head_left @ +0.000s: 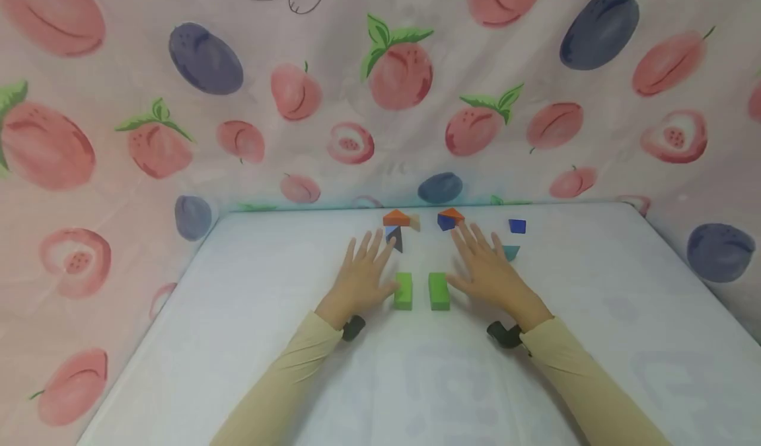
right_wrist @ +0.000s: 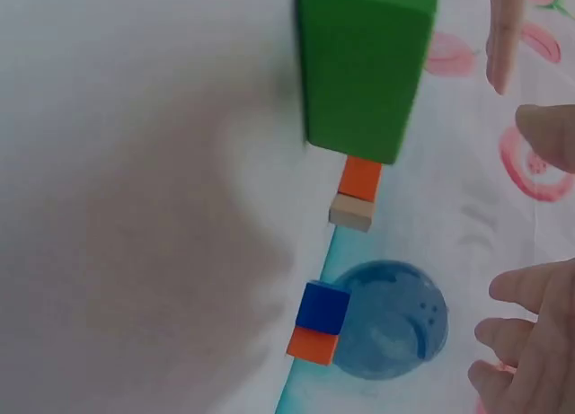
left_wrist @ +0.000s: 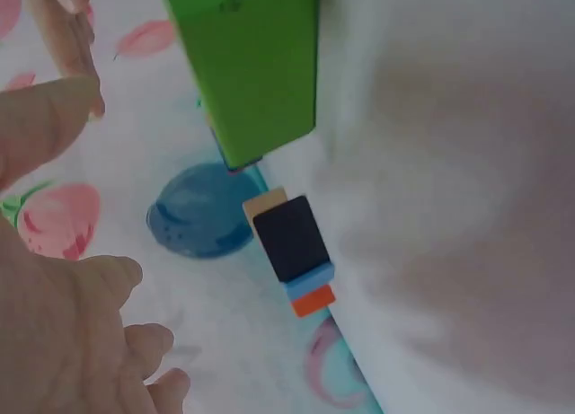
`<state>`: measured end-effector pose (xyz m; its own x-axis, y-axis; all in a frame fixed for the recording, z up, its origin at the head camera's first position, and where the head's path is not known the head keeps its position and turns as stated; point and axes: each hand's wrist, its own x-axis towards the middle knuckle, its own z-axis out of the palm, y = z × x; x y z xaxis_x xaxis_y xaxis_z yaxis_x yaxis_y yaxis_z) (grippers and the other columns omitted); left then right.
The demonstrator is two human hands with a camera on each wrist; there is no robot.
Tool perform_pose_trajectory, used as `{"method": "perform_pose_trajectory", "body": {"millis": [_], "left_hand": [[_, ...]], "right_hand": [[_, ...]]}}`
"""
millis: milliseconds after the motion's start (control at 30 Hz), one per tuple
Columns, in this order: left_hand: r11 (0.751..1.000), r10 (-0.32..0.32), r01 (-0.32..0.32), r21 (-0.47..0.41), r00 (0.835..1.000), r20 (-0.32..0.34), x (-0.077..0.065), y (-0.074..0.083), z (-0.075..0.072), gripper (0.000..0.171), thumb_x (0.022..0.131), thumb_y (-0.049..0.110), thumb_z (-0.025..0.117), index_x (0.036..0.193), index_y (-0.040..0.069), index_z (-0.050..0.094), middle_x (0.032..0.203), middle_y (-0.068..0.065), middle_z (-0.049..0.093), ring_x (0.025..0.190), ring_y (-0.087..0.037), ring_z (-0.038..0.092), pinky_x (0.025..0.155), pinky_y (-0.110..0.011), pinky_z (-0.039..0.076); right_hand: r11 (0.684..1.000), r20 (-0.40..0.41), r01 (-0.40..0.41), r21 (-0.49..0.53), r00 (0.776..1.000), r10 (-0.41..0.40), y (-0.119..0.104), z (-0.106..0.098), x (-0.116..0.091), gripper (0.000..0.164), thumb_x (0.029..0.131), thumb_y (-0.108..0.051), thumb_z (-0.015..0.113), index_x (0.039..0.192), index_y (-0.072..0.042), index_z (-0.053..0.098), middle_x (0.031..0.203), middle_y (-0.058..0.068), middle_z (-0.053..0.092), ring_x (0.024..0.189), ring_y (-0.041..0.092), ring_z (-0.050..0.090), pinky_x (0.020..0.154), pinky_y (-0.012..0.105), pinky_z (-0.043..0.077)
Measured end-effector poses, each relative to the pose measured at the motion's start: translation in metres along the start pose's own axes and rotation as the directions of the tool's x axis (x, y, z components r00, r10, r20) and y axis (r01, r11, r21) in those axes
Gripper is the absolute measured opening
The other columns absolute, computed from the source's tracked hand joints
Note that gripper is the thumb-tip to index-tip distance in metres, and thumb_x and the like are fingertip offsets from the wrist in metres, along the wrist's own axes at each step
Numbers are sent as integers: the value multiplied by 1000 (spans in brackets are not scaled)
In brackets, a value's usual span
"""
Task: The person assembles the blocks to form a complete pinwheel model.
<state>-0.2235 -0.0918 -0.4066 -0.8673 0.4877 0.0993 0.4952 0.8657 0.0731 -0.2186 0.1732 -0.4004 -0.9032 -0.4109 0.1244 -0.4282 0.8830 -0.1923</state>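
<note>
Two light green rectangular blocks (head_left: 403,292) stand side by side with a gap between them, mid-table. My left hand (head_left: 361,279) is spread with straight fingers, its thumb overlapping the left green block in the head view. On the other side my right hand (head_left: 490,271) is spread too, its thumb tip close to the right green block (head_left: 439,292). Neither hand holds anything. In the left wrist view a green block (left_wrist: 252,64) looms large beyond the thumb; the right wrist view likewise shows a green block (right_wrist: 364,68) near the fingers.
Behind the left hand are an orange triangular block (head_left: 396,218), a tan block (head_left: 415,222) and a dark block (head_left: 395,239). Past the right fingertips sit a blue block (head_left: 446,223) and an orange one (head_left: 452,214). Further right are a teal block (head_left: 510,252) and another blue block (head_left: 518,226).
</note>
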Motion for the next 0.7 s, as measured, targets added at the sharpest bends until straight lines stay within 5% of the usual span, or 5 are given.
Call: {"method": "perform_pose_trajectory", "body": {"millis": [267, 500, 700], "left_hand": [[994, 94, -96, 43, 994, 59, -7, 0, 5, 79, 90, 55, 48, 151, 14, 19, 157, -15, 15, 146, -33, 12, 118, -53, 8], [971, 196, -209, 112, 973, 122, -4, -1, 12, 82, 87, 60, 50, 149, 14, 24, 157, -15, 17, 145, -33, 17, 118, -49, 13], [967, 196, -221, 131, 964, 181, -1, -2, 14, 82, 86, 59, 52, 148, 11, 27, 158, -12, 16, 145, -31, 18, 119, -47, 11]], "right_hand": [[995, 34, 100, -12, 994, -100, -4, 9, -3, 82, 89, -45, 56, 149, -4, 18, 157, 18, 13, 145, 38, 9, 113, 64, 8], [979, 94, 196, -50, 977, -191, -6, 13, -6, 82, 85, -52, 59, 147, -7, 29, 156, 17, 20, 144, 37, 14, 113, 62, 13], [969, 151, 234, -83, 964, -219, -7, 14, -5, 83, 83, -52, 63, 144, -5, 34, 154, 18, 26, 143, 38, 18, 113, 61, 15]]}}
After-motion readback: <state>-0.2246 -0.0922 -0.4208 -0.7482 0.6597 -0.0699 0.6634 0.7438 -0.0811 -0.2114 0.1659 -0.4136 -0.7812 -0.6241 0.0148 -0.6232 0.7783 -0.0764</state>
